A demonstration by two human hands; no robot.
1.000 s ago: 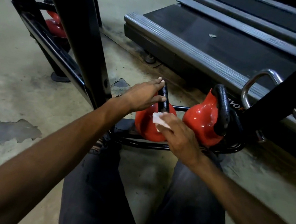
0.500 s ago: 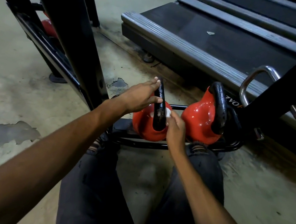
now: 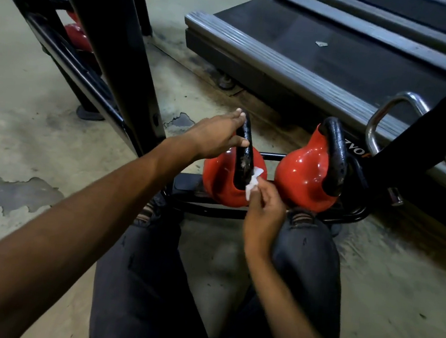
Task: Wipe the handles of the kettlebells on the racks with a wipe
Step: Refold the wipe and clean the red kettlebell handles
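The black handle point(image 3: 245, 154) of the red kettlebell point(image 3: 219, 181) is pinched near its top by the left hand point(image 3: 217, 138); a wipe point(image 3: 253, 179), pinched by the right hand point(image 3: 264, 211), is pressed against its base at 5 o'clock.

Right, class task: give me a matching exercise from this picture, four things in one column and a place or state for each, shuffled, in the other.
Column one:
1. left hand
2. right hand
3. wipe
4. right kettlebell

Column two:
A. white, against the lower part of the black handle
B. stands untouched on the rack
C. pinches the wipe
D. holds the top of the left kettlebell by its black handle

Pairs: 1-D, 2-C, 3-A, 4-B.
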